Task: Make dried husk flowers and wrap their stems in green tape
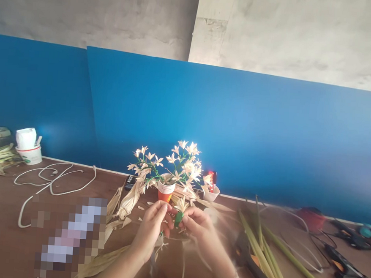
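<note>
Both hands meet low in the middle of the head view, around a pale husk flower [181, 205] with a green piece [178, 219] at its base. My left hand [155, 220] is closed, its thumb and fingers pinching at the flower's left side. From the right, my right hand [198, 223] pinches the green piece below the petals. Just behind them stands a stack of paper cups [165, 191], red and white, filled with similar pale flowers [188, 166] on green stems. Another small pale flower [162, 241] shows beneath my hands, partly hidden.
Dry corn husks [130, 201] lie left of the cups. Green stalks [268, 250] and a black-handled tool [253, 262] lie at right, near glue guns [348, 269] with cords. A white cable [54, 180] and a white tub [30, 153] are at left. A blue partition [222, 116] stands behind.
</note>
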`<state>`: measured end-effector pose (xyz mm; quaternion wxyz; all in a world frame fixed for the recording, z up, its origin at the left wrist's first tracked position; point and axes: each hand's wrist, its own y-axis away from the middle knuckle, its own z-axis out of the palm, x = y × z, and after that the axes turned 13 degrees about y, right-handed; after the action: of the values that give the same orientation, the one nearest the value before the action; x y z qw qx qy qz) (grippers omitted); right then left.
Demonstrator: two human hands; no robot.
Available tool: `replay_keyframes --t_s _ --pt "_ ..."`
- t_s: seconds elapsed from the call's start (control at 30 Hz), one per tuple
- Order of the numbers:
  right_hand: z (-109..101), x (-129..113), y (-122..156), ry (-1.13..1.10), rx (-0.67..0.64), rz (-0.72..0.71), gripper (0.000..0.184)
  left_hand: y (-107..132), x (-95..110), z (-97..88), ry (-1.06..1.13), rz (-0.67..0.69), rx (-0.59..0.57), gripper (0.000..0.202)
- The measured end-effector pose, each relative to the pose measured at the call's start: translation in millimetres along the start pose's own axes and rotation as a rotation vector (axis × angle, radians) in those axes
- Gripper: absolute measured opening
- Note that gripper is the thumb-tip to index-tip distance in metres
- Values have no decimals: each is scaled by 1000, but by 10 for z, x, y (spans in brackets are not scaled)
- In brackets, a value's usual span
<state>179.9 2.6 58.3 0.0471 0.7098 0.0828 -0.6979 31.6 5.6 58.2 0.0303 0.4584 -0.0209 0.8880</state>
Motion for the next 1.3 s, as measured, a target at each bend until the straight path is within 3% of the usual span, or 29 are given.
replay_keyframes --t_s 0.23,0.43,0.6,0.7,0.9,1.07,1.2,1.3 --pt "-11 72 -35 22 6 -28 30 -34 -63 -63 -27 32 -8 40" --pt "-12 117 -94 161 39 -74 31 -51 -44 -61 -68 8 75 32" --pt "0 112 -101 237 40 -88 33 -20 -44 -51 -109 -77 3 46" --pt "3 128 -99 307 55 -87 31 -27 -76 -59 -185 -107 -36 40" --pt "91 187 -89 452 104 -119 24 -67 -132 -73 -275 20 26 23" --pt "222 146 -64 655 247 -185 18 -54 -113 -96 -355 139 51 15" --pt "186 95 -66 585 191 -109 16 -68 -91 -118 -356 142 33 16" --pt "104 50 -67 440 182 -22 19 -69 -68 -109 -303 39 -23 20"
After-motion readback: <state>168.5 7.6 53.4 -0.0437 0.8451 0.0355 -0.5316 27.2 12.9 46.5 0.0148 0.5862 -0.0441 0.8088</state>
